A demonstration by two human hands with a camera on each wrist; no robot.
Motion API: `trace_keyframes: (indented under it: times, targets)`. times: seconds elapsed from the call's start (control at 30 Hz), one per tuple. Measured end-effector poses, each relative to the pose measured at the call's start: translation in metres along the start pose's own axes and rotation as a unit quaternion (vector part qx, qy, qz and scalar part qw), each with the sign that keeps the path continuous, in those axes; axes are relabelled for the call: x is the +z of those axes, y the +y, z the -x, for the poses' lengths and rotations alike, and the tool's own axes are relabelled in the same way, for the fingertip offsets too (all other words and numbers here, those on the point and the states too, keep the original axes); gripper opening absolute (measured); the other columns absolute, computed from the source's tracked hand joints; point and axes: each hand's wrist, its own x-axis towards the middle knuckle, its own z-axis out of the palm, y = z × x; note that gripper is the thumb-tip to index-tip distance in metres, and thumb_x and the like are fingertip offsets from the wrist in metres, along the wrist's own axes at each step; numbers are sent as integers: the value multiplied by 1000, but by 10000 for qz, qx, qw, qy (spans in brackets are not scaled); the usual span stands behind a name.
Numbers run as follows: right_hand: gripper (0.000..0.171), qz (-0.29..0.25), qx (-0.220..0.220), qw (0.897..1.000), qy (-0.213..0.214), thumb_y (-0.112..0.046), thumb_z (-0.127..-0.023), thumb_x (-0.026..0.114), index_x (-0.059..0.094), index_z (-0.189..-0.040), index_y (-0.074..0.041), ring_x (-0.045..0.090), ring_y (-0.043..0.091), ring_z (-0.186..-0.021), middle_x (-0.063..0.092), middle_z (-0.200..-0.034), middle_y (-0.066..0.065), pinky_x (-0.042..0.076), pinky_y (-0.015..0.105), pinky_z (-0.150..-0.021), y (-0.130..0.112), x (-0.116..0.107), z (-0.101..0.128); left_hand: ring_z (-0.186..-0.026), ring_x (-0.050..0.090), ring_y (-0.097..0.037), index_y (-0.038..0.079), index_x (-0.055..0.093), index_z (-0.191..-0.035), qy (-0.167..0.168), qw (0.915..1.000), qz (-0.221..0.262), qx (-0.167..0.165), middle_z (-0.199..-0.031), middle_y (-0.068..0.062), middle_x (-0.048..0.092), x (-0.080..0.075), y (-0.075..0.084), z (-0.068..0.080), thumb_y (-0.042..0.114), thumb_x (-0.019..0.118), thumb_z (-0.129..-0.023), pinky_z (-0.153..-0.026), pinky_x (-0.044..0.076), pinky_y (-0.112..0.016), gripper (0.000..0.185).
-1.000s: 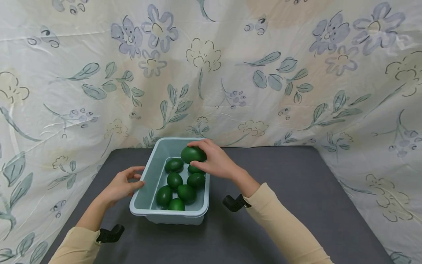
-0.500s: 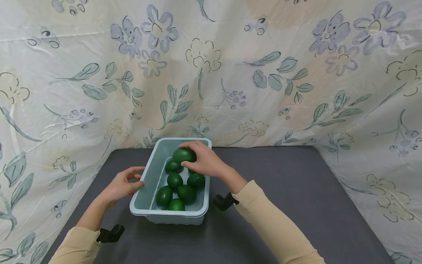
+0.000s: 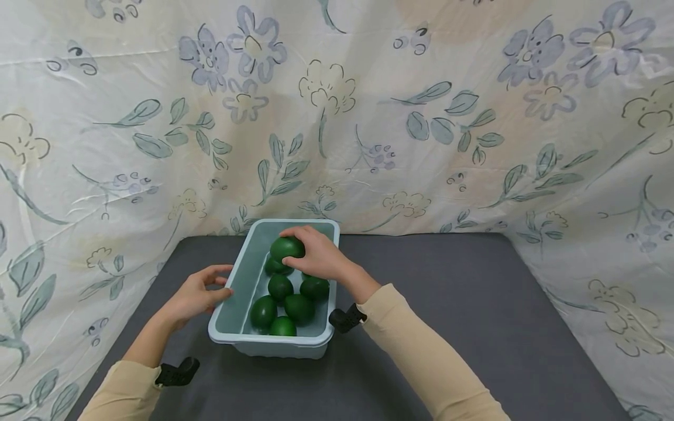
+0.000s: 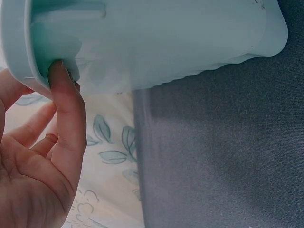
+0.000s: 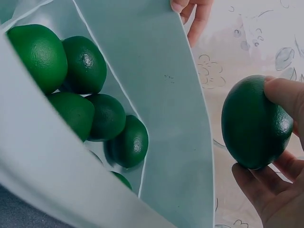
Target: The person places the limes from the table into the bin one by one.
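A flowered cloth [image 3: 474, 117] hangs behind and to both sides of a dark grey bench [image 3: 474, 304], leaving open bench to the right of a pale blue tub [image 3: 239, 280], which sits near the bench's back left corner, its far end close to the cloth. The right hand [image 3: 321, 257] reaches over the far half of the tub, fingers and thumb curled round one green fruit [image 3: 286, 248] held above the others. The left hand [image 3: 197, 295] rests at the tub's left rim, fingers loosely spread; the wrist view shows a fingertip [image 4: 59, 71] pressed under the rim's lip. Six more green fruits [image 3: 279, 286] can be seen lying in the tub, touching one another; more may be hidden beneath the hand.
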Motion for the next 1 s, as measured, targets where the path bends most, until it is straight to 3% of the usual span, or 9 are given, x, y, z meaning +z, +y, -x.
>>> trace_keyframes:
  times: [0.3, 0.57, 1.0]
  targets:
    - [50, 11, 178, 9998, -60, -29, -88, 62, 45, -133, -17, 51, 18, -105, 46, -131, 7, 45, 31, -83, 2, 3, -5, -82, 60, -21, 7, 31, -141, -19, 10000, 37, -30, -116, -21, 47, 0, 0, -1, 16, 62, -88, -64, 53, -39, 62]
    - [54, 66, 100, 9999, -46, -31, -90, 59, 40, -139, -19, 40, 19, -127, 39, -141, 4, 37, 37, -99, 5, 1, -5, -83, 60, -21, 7, 31, -141, -2, 10000, 53, -12, -117, -21, 47, 1, -2, -1, 17, 62, -88, -64, 53, -39, 62]
    - [52, 237, -34, 9995, 196, -32, -90, 59, 42, -138, -21, 41, 17, -126, 42, -139, 1, 38, 36, -99, 15, -5, 8, -83, 60, -22, 7, 30, -141, 28, 10000, 24, -30, -117, -22, 47, 2, 1, -1, 14, 60, -88, -64, 53, -38, 62]
